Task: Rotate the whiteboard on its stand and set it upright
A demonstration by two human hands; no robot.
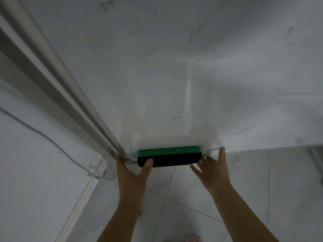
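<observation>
The whiteboard (174, 70) fills the upper part of the head view, smudged with faint marker traces, its lower edge close in front of me. Its grey metal frame rail (57, 95) runs diagonally down the left. A green and black eraser (168, 156) sits on the lower edge. My left hand (131, 173) grips the board's lower left corner, its thumb pressed against the eraser's black side. My right hand (212, 170) holds the lower edge just right of the eraser, thumb on the front face and fingers spread beneath.
Pale floor tiles (183, 206) lie below the board. A grey cable (52, 142) loops along the white wall on the left, beside a white trim strip (82, 198). A pink shoe tip (193, 238) shows at the bottom edge.
</observation>
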